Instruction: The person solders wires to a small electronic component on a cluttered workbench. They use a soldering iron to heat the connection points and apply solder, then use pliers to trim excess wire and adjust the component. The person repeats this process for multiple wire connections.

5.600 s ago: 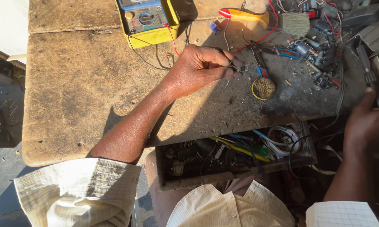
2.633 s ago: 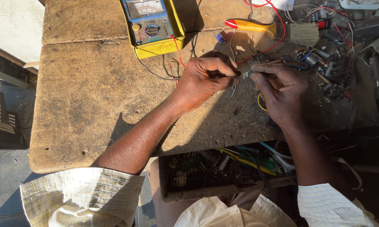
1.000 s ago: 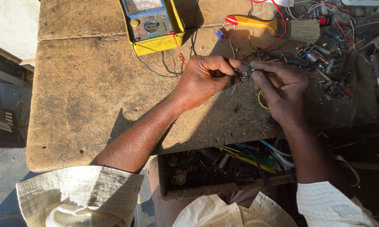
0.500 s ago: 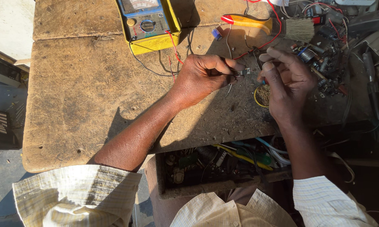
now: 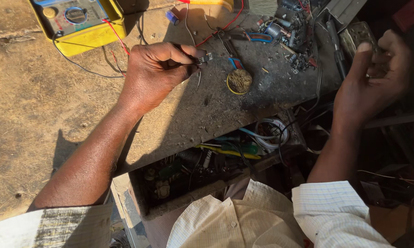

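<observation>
Single view: head-worn camera, looking steeply down from above wearer's chest. Close range; both forearms enter from bottom edge. Wooden worktop (image 5: 55, 119) fills left and centre of frame, its far edge cut off at top. Yellow meter (image 5: 85, 32) only partly inside top edge. Left hand (image 5: 154, 71) sits centre-left, near lens; right hand (image 5: 370, 80) near right edge, over shadowed clutter. Open drawer (image 5: 207, 170) below worktop edge, lower centre. Wearer's shirt (image 5: 243, 220) fills bottom margin. No second view; no shared field.

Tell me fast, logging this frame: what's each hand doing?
Left hand: closed, pinching a small electronic part over the workbench.
Right hand: raised at the right, fingers loosely curled; contents cannot be told.
</observation>
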